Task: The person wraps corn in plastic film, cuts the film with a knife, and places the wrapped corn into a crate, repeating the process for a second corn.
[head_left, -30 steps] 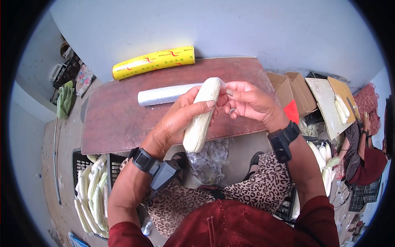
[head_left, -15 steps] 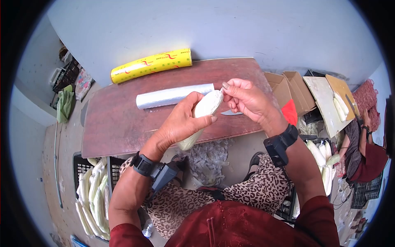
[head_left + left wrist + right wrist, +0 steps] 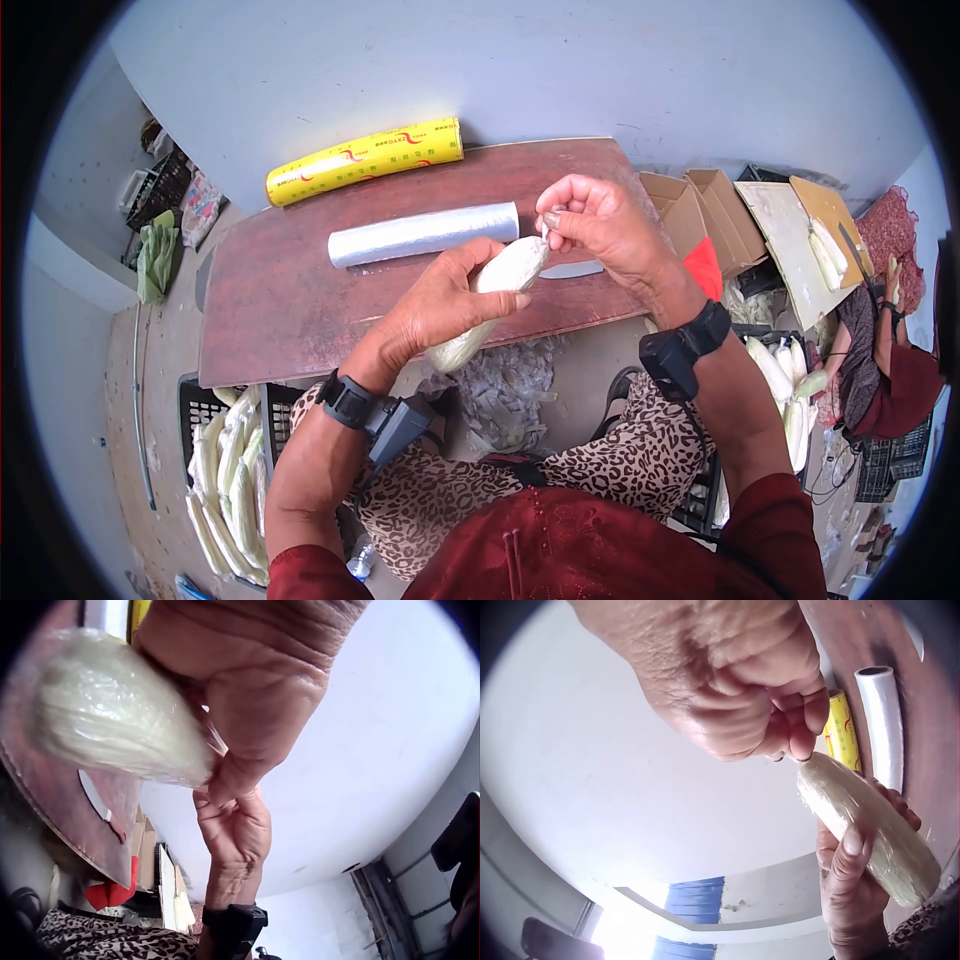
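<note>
We hold a long, pale vegetable (image 3: 513,270) with the left hand (image 3: 437,308) curled round it, thumb laid across its side, while the right hand (image 3: 598,222) pinches a thin wisp of clear film (image 3: 545,231) at its upper tip. The vegetable is rounded and tapering, wrapped in glossy, creased film; it is held in the air over the near edge of the tabletop (image 3: 270,300), its lower end reaching past that edge. Most of our left fingers are hidden behind it, and the pinched wisp is too small to make out well. Just beyond our left hand lies a smooth, silvery-white roll (image 3: 420,234) with a hollow end. Towards the tabletop's near right corner is a flat-bladed knife (image 3: 96,796), its handle covered by our right hand in the head view. Along the far edge rests a shiny yellow tube (image 3: 365,161), its small print illegible to us. Below the near edge, crumpled, translucent scraps (image 3: 505,400) are heaped on the floor. Past the right edge, our wrist partly hides something red (image 3: 704,268); we cannot tell what.
</note>
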Demonstrator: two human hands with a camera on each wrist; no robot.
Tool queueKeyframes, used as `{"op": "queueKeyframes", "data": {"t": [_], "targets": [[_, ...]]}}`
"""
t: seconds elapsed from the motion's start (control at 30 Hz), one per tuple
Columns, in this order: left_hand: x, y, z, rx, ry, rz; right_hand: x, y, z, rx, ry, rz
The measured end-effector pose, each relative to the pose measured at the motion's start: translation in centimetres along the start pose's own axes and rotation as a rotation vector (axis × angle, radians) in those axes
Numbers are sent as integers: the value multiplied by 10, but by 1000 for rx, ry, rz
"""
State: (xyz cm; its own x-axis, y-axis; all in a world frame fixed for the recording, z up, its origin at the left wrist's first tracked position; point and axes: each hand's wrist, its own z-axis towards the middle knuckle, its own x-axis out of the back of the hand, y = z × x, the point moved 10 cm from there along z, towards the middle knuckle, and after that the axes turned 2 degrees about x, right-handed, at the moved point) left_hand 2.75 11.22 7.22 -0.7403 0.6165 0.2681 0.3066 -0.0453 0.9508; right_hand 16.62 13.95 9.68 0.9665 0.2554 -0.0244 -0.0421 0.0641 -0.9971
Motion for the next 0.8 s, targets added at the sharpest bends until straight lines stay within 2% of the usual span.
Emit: {"op": "queueKeyframes", "data": {"t": [0.2, 0.27, 0.4, 0.47, 0.57, 0.8], "targets": [[2, -4, -1, 49, 5, -62, -2, -4, 2, 106, -35, 4], [-1, -6, -2, 78, -22, -185, -2, -8, 2, 146, -20, 14], [-6, 1, -5, 75, -51, -381, -2, 7, 3, 11, -1, 78], [-6, 0, -5, 69, -58, -379, -4, 26, 3, -102, -7, 206], [-6, -3, -4, 76, -61, -348, -6, 41, 4, -159, -39, 314], [-5, -4, -5, 90, -47, -316, -5, 39, 4, -117, 57, 264]]}}
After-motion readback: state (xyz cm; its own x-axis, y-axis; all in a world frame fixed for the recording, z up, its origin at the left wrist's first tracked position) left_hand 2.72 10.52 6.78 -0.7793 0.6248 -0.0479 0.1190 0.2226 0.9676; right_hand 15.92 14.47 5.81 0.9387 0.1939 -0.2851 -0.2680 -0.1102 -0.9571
